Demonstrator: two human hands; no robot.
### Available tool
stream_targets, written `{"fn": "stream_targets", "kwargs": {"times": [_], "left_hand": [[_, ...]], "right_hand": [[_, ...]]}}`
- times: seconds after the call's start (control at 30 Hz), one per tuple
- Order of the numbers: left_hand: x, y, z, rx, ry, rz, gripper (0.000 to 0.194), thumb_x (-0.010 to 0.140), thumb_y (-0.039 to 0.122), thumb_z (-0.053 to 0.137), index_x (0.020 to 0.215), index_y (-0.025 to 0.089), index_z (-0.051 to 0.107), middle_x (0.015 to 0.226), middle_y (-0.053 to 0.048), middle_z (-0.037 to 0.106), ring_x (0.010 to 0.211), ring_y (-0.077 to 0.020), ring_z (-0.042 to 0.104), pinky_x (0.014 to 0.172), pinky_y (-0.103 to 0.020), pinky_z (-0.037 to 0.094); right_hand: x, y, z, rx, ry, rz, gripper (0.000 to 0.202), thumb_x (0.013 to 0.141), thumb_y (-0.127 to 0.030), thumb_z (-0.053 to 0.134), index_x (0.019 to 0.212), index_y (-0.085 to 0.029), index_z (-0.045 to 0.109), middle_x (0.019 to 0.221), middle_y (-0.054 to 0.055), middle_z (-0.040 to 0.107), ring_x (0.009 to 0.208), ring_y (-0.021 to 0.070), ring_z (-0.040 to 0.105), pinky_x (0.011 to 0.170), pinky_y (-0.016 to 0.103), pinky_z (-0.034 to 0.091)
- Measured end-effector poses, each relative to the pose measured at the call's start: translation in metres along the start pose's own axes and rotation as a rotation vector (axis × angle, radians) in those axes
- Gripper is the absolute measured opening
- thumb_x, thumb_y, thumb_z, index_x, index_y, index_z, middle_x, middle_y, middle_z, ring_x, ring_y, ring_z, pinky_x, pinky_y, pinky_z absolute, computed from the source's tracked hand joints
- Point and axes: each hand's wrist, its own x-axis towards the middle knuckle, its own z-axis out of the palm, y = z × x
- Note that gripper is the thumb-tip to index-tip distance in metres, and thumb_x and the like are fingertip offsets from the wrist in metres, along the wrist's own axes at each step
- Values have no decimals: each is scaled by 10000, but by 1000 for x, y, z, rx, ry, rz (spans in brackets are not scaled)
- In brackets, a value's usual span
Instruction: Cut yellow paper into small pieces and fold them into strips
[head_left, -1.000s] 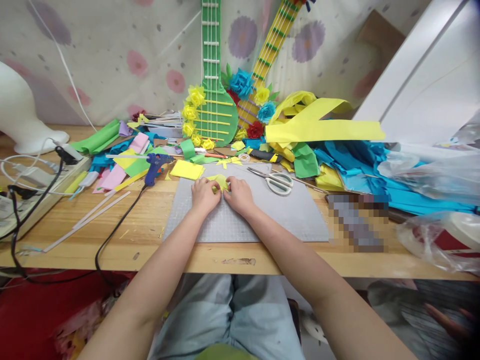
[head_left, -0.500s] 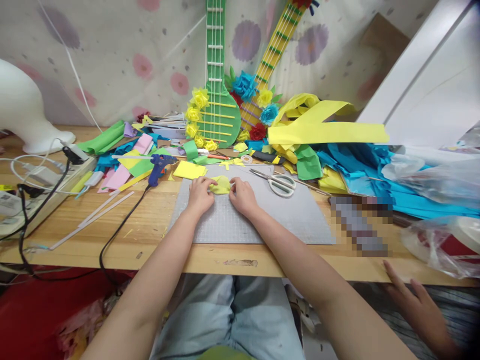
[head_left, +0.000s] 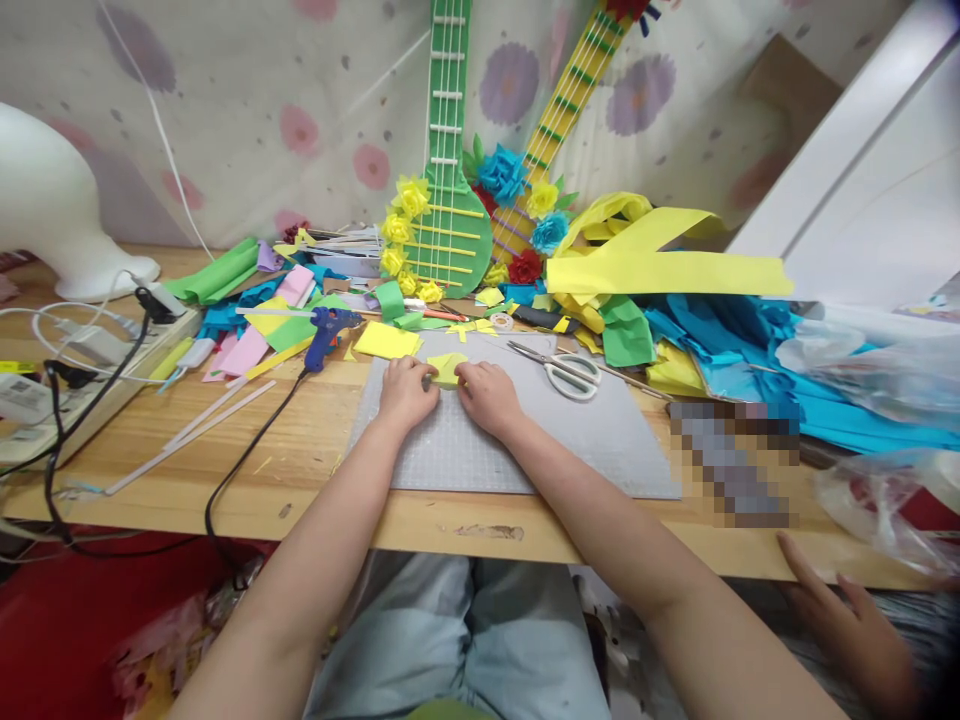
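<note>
Wooden table point(head_left: 300, 435), gray mat point(head_left: 592, 440), forearms point(head_left: 622, 545) stretched forward — both hands point(head_left: 406, 395) point(head_left: 489, 400) pinching yellow paper point(head_left: 448, 368).

- One left hand point(head_left: 407, 394) and one right hand point(head_left: 489, 400) — two in all — with one yellow piece point(head_left: 450, 370) between them
- One grey mat point(head_left: 592, 450) beneath the hands
- One pair of scissors point(head_left: 544, 358) right of the hands
- One glue gun point(head_left: 322, 340) left of the hands
- Two long pale strips point(head_left: 195, 436), also left
- Two stringed shapes beyond the hands — one green point(head_left: 450, 250), one yellow point(head_left: 570, 95)
- Five yellow flowers point(head_left: 412, 196) along the green one; two blue flowers point(head_left: 501, 175) on the other
- One white head form point(head_left: 52, 190), far left
- One other person's hand point(head_left: 855, 620), well right
</note>
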Motion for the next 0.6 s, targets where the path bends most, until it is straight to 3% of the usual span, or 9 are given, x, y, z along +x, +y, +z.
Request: {"fn": "stream_targets", "kwargs": {"times": [0.1,0.2,0.4,0.6], "left_hand": [[0,0,-3,-24,5,15,294,678,165,557,936,257,662,974,-55,558,1017,-229,458,928,-347,363],[0,1,-5,-37,14,47,186,715,227,570,864,263,677,968,-46,561,1008,-220,454,925,-351,358],[0,2,-1,18,7,85,122,746,279,581,772,252,698,862,-46,584,947,-214,460,855,-348,371],[-2,5,-4,-15,-43,18,151,713,352,628,807,259,700,821,-36,599,931,-210,481,846,-336,368]], "right_hand": [[-1,3,-2,39,20,20,192,823,-139,398,958,-191,525,876,66,629,850,201,518,722,299,343],[-5,8,-7,107,53,24,173,821,-144,412,924,-208,535,885,49,627,900,191,507,726,282,360],[-10,10,-9,265,69,62,216,743,-126,501,941,-213,512,895,19,634,869,167,514,714,268,394],[-6,9,-5,488,24,288,235,710,-136,518,926,-219,479,801,-30,643,657,106,537,665,244,412]]}}
